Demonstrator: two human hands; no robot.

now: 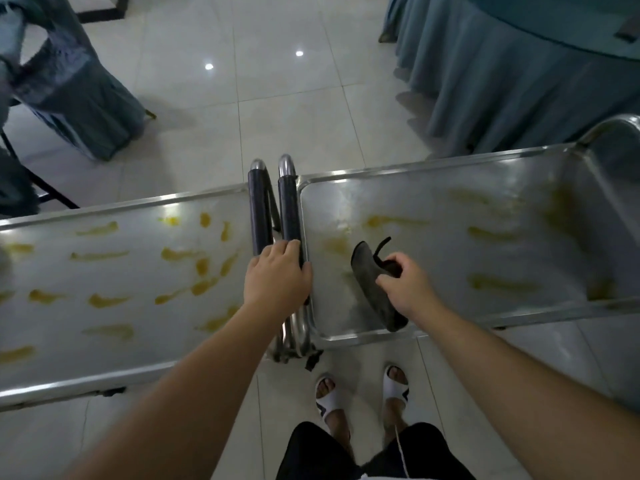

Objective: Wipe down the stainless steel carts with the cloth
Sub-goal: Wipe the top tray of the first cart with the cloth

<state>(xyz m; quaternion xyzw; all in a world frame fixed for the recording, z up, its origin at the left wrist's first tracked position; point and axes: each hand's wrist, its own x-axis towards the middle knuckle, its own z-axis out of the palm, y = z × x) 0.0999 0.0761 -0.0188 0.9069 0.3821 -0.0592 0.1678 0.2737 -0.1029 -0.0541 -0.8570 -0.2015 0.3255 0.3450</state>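
Observation:
Two stainless steel carts stand end to end in front of me, handles meeting in the middle. The left cart [52,341] has several yellow smears across its top. The right cart [519,188] is also streaked with yellow. My left hand [277,278] grips the black-sleeved handle [289,209] of the right cart, beside the left cart's handle [259,209]. My right hand [407,285] holds a dark grey cloth [372,285], which hangs down over the near left part of the right cart's tray.
A round table with a blue-grey skirt [519,74] stands behind the right cart. Covered chairs [69,84] are at the far left. Glossy tiled floor [277,81] lies beyond the carts. My feet in white slippers [360,393] are just behind the handles.

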